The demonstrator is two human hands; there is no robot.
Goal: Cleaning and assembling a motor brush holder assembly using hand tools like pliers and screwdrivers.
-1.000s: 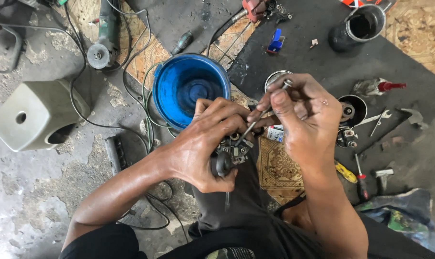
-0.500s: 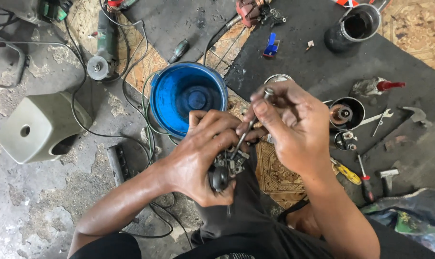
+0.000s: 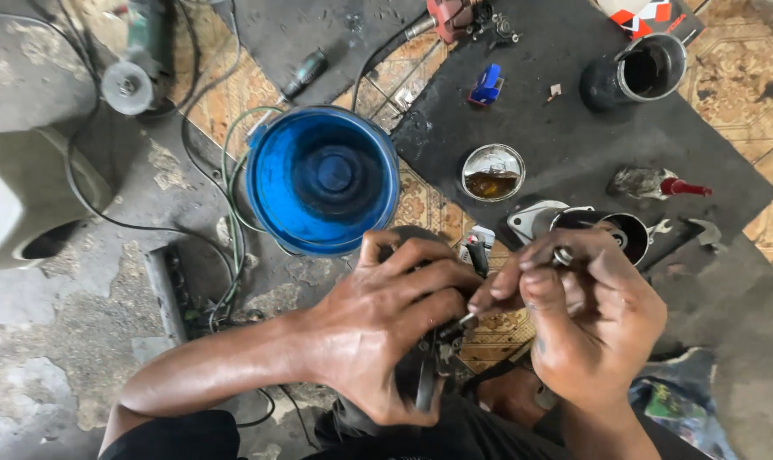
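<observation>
My left hand (image 3: 386, 328) wraps around a small dark metal engine part (image 3: 429, 366), mostly hidden under the fingers, held over my lap. My right hand (image 3: 587, 311) grips a thin metal tool (image 3: 562, 255) between thumb and fingers, with the tool's tip reaching down into the part where the two hands meet. Both hands are smeared with grease.
A blue plastic bucket (image 3: 323, 179) stands just beyond my hands. On a dark mat (image 3: 565, 128) lie a small metal bowl of brown liquid (image 3: 492, 172), a black cup (image 3: 634, 72), a round metal housing (image 3: 617, 230) and a red-tipped tool (image 3: 659, 183). Cables, an angle grinder (image 3: 135, 72) and a grey stool (image 3: 20, 204) sit left.
The view has dropped closer to my hands. My right hand has moved the tool from above the part to its right side, still working into it. My left hand keeps its hold.
</observation>
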